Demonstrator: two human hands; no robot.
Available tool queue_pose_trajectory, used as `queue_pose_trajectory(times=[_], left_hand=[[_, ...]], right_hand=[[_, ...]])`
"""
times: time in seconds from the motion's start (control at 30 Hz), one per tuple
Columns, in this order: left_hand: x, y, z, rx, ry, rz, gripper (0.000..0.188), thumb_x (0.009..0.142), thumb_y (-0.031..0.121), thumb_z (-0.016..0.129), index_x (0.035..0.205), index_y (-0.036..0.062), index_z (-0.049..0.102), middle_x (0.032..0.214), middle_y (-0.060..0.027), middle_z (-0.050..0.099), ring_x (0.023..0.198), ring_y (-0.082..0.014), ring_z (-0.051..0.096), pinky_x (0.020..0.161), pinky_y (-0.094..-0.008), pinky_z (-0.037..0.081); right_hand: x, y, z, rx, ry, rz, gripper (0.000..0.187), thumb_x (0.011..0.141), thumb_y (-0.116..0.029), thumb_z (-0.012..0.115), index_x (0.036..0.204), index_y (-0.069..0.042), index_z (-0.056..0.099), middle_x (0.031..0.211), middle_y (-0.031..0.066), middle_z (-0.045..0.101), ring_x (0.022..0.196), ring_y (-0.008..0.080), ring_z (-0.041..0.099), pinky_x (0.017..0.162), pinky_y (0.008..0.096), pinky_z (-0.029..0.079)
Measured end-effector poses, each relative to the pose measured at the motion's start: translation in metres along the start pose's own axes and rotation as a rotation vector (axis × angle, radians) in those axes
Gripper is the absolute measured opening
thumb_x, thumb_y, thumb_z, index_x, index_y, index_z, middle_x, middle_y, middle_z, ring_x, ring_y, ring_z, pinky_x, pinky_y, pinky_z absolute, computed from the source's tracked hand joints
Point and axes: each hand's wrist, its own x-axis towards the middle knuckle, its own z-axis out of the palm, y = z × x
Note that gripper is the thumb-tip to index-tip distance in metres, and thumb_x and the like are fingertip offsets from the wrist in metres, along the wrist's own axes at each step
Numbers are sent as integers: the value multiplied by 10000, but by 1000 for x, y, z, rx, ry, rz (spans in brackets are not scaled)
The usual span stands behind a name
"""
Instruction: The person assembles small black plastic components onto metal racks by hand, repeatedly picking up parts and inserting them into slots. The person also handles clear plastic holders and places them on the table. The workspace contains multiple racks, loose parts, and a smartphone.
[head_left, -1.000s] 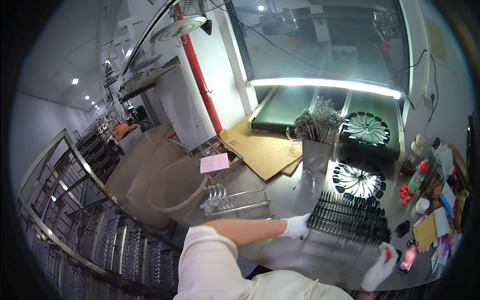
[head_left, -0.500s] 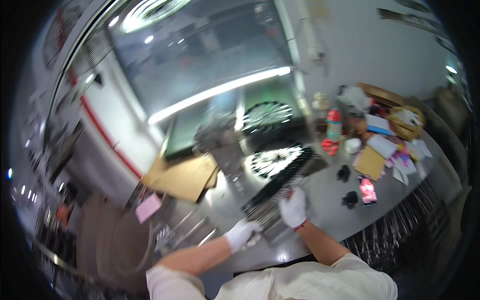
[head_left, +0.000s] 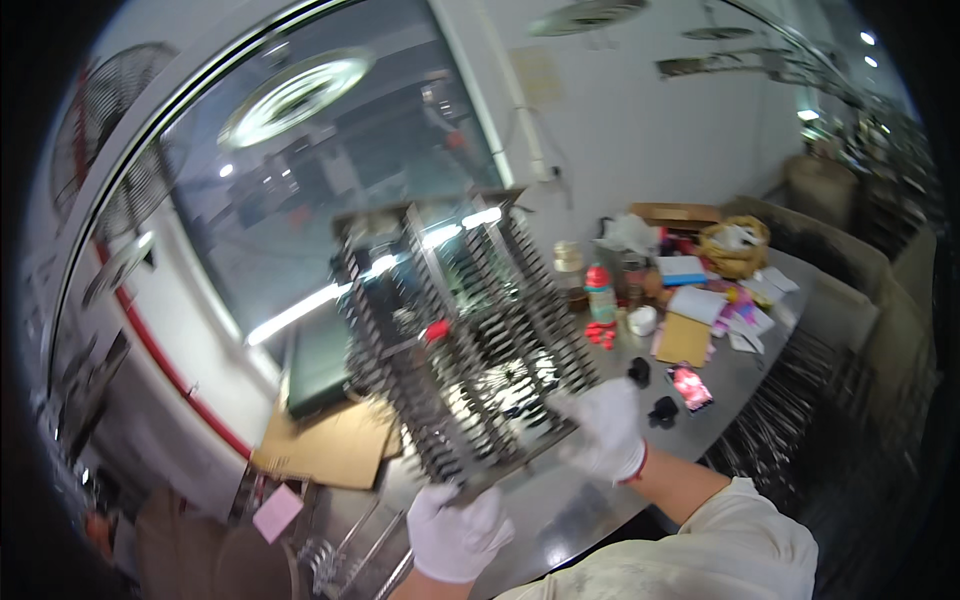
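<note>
Rack gripped by left hand and, seemingly, right hand partly hides window, with bottle and cardboard beyond.

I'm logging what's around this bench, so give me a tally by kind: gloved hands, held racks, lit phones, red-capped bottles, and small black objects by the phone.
Gloved hands, left hand and right hand: 2
Held rack: 1
Lit phone: 1
Red-capped bottle: 1
Small black objects: 2
Total: 7

Rack blocking forward reach, open room above nearer tabletop
</note>
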Motion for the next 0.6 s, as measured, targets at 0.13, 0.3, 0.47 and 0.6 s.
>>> queue_pose_trajectory(times=[0.13, 0.3, 0.47, 0.6], left_hand=[[7, 0, 24, 292, -368, 90, 985, 952, 754, 451, 1464, -86, 398, 798, -194, 624, 671, -267, 599, 700, -344, 501], [-20, 9, -1, 795, -255, 116, 978, 1016, 662, 449, 1601, -76, 184, 890, -248, 688, 736, -271, 636, 698, -376, 516], [-52, 15, -57, 719, -45, 106, 727, 1111, 478, 372, 1545, -103, 312, 947, -213, 700, 806, -217, 666, 787, -314, 532], [-69, 17, -78, 664, 34, 202, 643, 1124, 411, 340, 1508, -104, 377, 934, -218, 702, 778, -244, 667, 760, -334, 531]], right_hand=[[77, 16, -8, -212, 299, -82, 350, 953, -448, 616, 856, -121, 697, 698, 48, 542, 639, 290, 539, 615, 433, 365], [201, 23, -20, -201, 536, -293, 220, 1009, -132, 598, 806, -76, 662, 704, 76, 550, 637, 311, 551, 595, 450, 400], [303, 9, -15, -287, 556, -405, 384, 1065, -254, 529, 760, -91, 696, 640, 100, 592, 618, 346, 596, 609, 478, 479], [369, 4, -5, -298, 490, -244, 501, 1090, -376, 430, 788, -118, 737, 718, 105, 686, 699, 343, 672, 679, 471, 529]])
